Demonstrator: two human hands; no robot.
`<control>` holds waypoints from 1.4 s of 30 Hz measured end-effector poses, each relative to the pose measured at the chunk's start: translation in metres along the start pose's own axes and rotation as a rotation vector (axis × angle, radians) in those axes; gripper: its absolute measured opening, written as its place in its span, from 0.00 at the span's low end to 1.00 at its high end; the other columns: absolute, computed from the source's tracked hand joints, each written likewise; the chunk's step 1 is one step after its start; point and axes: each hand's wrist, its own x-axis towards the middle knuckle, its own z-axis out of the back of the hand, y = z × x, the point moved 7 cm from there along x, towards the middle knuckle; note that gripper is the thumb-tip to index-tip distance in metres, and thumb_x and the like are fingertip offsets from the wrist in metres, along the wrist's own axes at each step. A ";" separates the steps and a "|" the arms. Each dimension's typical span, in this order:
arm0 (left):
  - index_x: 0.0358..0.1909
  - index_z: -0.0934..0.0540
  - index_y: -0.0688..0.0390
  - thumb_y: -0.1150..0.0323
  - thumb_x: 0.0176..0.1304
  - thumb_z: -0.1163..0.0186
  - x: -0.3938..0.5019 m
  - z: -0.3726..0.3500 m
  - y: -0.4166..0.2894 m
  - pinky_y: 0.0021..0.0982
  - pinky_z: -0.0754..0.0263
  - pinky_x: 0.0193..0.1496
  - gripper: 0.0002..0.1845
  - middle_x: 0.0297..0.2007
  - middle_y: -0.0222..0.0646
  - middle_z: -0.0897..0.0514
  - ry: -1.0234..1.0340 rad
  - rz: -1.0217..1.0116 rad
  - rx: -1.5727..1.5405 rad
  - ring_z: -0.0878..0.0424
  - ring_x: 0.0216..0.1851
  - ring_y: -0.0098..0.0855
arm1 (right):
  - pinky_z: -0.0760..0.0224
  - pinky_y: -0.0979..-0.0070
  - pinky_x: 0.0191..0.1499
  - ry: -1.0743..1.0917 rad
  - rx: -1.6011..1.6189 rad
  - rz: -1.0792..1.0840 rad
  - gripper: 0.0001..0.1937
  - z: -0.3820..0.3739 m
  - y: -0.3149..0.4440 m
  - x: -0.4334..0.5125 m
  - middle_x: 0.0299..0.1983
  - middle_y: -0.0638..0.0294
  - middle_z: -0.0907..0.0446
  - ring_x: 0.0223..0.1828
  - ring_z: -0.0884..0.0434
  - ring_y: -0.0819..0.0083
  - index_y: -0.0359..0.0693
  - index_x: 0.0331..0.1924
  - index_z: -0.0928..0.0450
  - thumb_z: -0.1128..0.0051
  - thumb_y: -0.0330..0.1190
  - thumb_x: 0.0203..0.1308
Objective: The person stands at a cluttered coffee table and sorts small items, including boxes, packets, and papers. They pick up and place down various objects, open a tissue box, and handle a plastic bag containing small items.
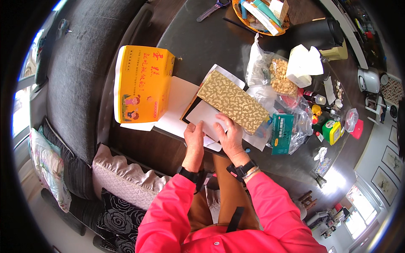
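A box with a gold patterned lid (232, 98) sits askew at the table edge before me. Its lid lies slanted over the far right part, leaving the black-lined interior partly showing. A blank white card or sheet (202, 115) rests over that dark interior. My left hand (193, 140) is at the near left edge of the card, thumb and forefinger close together; whether they pinch it cannot be made out. Over the card's right end, my right hand (231, 136) has its fingers apart, fingertips at the card beside the lid. White paper sheets (177, 104) lie beneath the box.
Left stands an orange printed carton (144, 85). To the right are a bag of nuts (281, 77), a tissue pack (303, 66), a green medicine box (282, 134) and a yellow-green container (332, 131). A wicker basket (235, 12) and a watch (212, 9) lie at the far side.
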 end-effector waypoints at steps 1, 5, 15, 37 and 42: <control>0.29 0.26 0.59 0.64 0.61 0.36 0.001 0.005 0.003 0.25 0.28 0.32 0.11 0.26 0.28 0.24 -0.036 -0.026 0.059 0.28 0.27 0.21 | 0.25 0.63 0.48 0.103 -0.112 -0.116 0.14 -0.010 -0.012 -0.002 0.39 0.48 0.17 0.44 0.18 0.52 0.38 0.41 0.20 0.40 0.41 0.61; 0.32 0.24 0.57 0.68 0.61 0.37 0.008 0.014 0.019 0.23 0.31 0.29 0.06 0.25 0.24 0.25 -0.072 -0.028 0.049 0.29 0.25 0.21 | 0.27 0.56 0.51 0.339 -0.342 -0.345 0.19 -0.038 -0.042 -0.010 0.40 0.43 0.18 0.44 0.19 0.47 0.37 0.46 0.19 0.42 0.44 0.59; 0.38 0.21 0.61 0.68 0.57 0.32 0.000 0.010 0.004 0.22 0.35 0.32 0.11 0.29 0.25 0.22 0.017 -0.082 -0.065 0.30 0.26 0.19 | 0.33 0.53 0.56 0.231 -0.365 -0.213 0.20 -0.035 -0.029 -0.013 0.46 0.49 0.20 0.51 0.22 0.50 0.36 0.42 0.20 0.32 0.38 0.46; 0.36 0.20 0.57 0.73 0.60 0.38 -0.060 0.012 -0.025 0.34 0.22 0.51 0.03 0.40 0.30 0.16 0.345 0.094 -0.399 0.18 0.44 0.29 | 0.29 0.70 0.49 -0.523 0.303 -0.280 0.30 0.212 -0.060 0.062 0.50 0.54 0.27 0.47 0.25 0.69 0.36 0.59 0.34 0.30 0.35 0.55; 0.33 0.22 0.56 0.72 0.61 0.37 -0.044 0.024 -0.007 0.33 0.23 0.48 0.03 0.38 0.28 0.18 0.216 0.053 -0.429 0.19 0.41 0.28 | 0.40 0.57 0.66 -0.531 -0.293 -0.384 0.49 0.232 -0.097 0.146 0.64 0.40 0.36 0.66 0.35 0.47 0.28 0.64 0.40 0.26 0.51 0.44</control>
